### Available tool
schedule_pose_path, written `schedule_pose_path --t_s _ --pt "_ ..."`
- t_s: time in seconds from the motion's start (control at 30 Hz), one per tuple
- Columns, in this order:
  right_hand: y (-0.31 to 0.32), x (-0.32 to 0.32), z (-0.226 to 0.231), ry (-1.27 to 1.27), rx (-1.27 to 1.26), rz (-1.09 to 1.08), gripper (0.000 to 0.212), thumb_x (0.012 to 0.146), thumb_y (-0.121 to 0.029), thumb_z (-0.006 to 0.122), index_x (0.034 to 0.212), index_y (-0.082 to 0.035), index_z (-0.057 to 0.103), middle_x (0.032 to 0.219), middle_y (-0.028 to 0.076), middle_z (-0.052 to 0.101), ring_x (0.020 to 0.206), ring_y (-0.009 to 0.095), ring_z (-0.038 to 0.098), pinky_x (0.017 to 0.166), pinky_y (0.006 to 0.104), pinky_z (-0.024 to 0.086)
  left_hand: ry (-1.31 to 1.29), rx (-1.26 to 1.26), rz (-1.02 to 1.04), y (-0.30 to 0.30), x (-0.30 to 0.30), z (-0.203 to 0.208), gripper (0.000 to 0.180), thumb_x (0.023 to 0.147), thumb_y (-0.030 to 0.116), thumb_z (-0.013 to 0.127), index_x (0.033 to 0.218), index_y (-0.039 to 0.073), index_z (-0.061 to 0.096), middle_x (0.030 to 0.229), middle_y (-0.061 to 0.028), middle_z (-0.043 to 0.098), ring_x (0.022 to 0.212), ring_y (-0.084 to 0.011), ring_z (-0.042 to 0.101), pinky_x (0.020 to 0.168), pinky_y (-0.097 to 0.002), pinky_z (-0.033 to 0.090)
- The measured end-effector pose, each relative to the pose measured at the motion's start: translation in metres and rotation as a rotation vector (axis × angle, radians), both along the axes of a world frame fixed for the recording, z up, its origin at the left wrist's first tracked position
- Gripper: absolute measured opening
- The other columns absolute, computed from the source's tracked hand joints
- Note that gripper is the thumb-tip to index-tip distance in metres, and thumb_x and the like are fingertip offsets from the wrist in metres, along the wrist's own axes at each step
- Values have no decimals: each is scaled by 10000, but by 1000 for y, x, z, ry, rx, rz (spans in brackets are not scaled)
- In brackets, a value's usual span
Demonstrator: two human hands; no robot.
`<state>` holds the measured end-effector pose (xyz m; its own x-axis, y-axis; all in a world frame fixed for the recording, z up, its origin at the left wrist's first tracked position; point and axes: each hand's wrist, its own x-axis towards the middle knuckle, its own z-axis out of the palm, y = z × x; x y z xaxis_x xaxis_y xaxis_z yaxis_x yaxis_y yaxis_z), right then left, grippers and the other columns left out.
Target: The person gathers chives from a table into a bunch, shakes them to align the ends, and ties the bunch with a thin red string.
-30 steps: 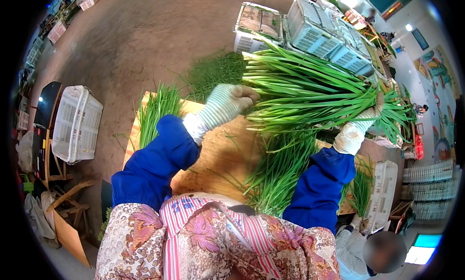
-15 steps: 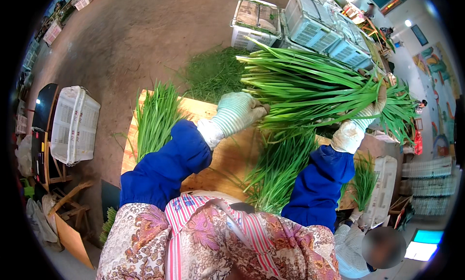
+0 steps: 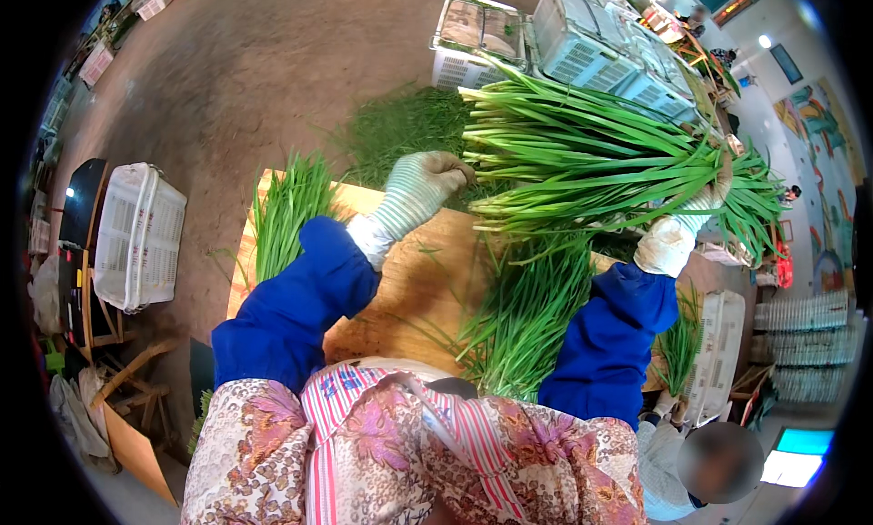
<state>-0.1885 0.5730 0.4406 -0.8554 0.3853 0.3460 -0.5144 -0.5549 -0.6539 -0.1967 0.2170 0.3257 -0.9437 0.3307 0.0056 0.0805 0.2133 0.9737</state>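
A large bundle of green chives (image 3: 582, 152) is held up over the far right of the wooden table (image 3: 400, 293), its pale cut ends pointing left. My right hand (image 3: 707, 198), in a soiled striped glove, wraps round the bundle near its leafy end. My left hand (image 3: 423, 187), gloved too, is just left of the cut ends, apart from them. Its fingers are curled together; whatever they may pinch is hidden. Below the bundle, more chives (image 3: 527, 316) lie on the table. Another small heap of chives (image 3: 293, 216) rests along the table's left side.
Green trimmings (image 3: 400, 130) cover the floor beyond the table. White plastic crates (image 3: 582, 48) stand at the far right, and another white crate (image 3: 141, 239) is at the left. A co-worker (image 3: 668, 461) is at the lower right, beside a white crate (image 3: 714, 357).
My left hand has drawn back to the left, away from the bundle's cut ends, and its fingers have curled in. The bundle has shifted slightly right, still in my right hand.
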Motion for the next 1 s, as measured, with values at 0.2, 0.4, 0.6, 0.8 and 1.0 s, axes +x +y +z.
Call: schedule_pose_path --t_s 0.2,0.4,0.6,0.8,1.0 --pt "-35 2 4 -21 36 -151 363 870 -350 540 974 -8 604 975 250 628 870 342 607 823 447 502 47 -93 -218 38 8 13 269 842 149 616 1067 6 646 835 -77 672 742 -133 615 718 -265 513" --pt "-17 3 -2 -13 -8 -58 390 863 -346 544 1003 15 587 999 264 615 886 359 607 818 472 510 -410 475 -178 36 5 15 194 775 59 636 955 -3 671 773 -81 659 681 -122 599 646 -237 499" --pt "1 -2 4 -27 13 -172 400 846 -352 566 999 17 588 1032 302 589 931 387 596 822 515 510 -167 173 -116 6 -21 -18 254 819 156 574 1005 5 658 859 -91 679 774 -156 627 753 -259 493" --pt "-50 4 20 -132 0 -350 391 851 -351 546 972 17 598 980 244 621 876 342 609 795 449 515 -151 152 -284 36 1 -5 330 833 228 630 1085 15 636 952 -123 683 855 -167 637 809 -280 483" --pt "-33 5 6 -103 -25 -98 355 864 -335 527 979 -9 608 929 149 647 789 284 618 741 380 519 -44 -3 -493 32 8 -2 313 828 215 639 1052 -3 639 917 -122 683 811 -178 629 769 -293 485"
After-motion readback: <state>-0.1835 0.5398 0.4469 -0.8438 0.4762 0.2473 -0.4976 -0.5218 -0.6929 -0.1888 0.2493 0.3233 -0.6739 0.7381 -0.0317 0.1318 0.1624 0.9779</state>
